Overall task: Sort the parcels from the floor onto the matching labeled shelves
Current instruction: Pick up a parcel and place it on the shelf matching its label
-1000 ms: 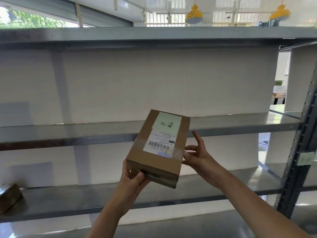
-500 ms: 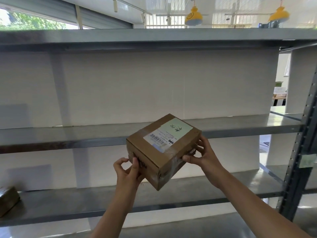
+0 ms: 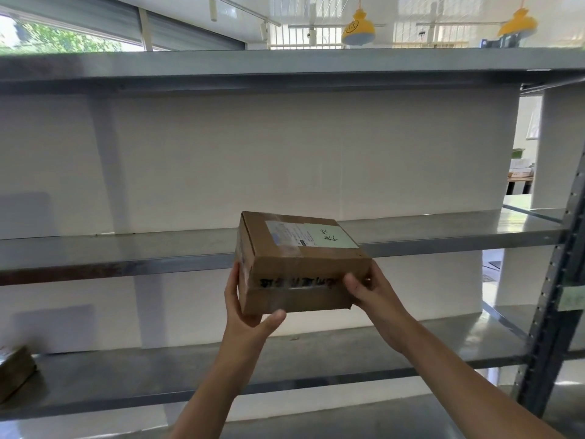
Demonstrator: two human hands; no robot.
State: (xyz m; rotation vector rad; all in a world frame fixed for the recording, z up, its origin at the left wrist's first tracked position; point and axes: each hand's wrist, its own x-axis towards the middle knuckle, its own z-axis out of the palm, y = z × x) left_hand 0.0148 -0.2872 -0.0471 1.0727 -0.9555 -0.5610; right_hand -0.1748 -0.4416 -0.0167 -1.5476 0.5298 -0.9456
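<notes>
Hands hold a brown cardboard parcel (image 3: pixel 300 264) up in the air in front of a grey metal rack. The left hand (image 3: pixel 245 307) cups the lower left corner of the box, with the thumb pressed on the front face near the bottom edge and the fingers going up the left side. The right hand (image 3: pixel 372 291) holds the right end, with the thumb pressed on the front face and the other fingers hidden behind the box. Both hands are closed tight on the parcel.

The parcel sits nearly level, with its top tipped a little toward the camera. On top there is a white shipping label (image 3: pixel 289 232) and a pale green note (image 3: pixel 329 236) with dark handwriting that is too small to read. A strip of clear tape with smudged black print runs across the front face.

The box is held in front of the edge of the middle shelf (image 3: pixel 126 248), not resting on it. A lower shelf (image 3: pixel 158 375) is below the hands. At its far left end lies another brown parcel (image 3: pixel 14 372), only partly in view. A top shelf (image 3: pixel 285 64) runs across above. A dark upright post (image 3: pixel 550 312) with holes stands at the right. Two yellow hanging lamps (image 3: pixel 357 26) show near the ceiling.
</notes>
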